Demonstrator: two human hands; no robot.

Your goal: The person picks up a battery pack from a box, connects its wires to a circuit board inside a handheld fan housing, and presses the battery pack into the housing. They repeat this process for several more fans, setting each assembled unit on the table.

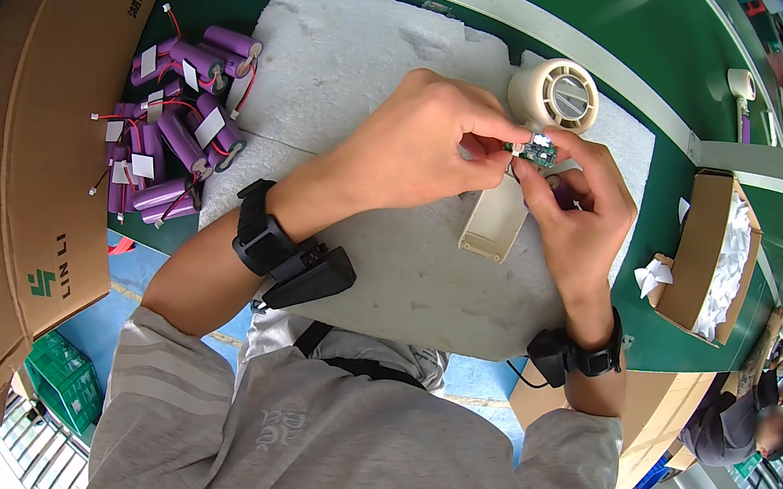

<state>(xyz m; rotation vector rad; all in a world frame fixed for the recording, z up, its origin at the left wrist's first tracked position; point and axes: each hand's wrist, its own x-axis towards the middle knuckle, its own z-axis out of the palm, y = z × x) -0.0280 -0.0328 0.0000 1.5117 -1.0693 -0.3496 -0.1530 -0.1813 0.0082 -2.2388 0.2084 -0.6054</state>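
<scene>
Circuit board [541,151], just below the cream fan head [552,94], is pinched by my left hand [434,146] and right hand [586,206], whose fingertips hide its edges from me.

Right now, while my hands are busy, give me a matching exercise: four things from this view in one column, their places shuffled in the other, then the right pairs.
Things
1. circuit board
2. purple cells
3. open carton
4. green crate

Places
A. lower left of the picture
B. piled left of the white foam
C. right side of the green table
D. at the fingertips of the left hand and right hand

Pairs: 1-D, 2-B, 3-C, 4-A
</scene>
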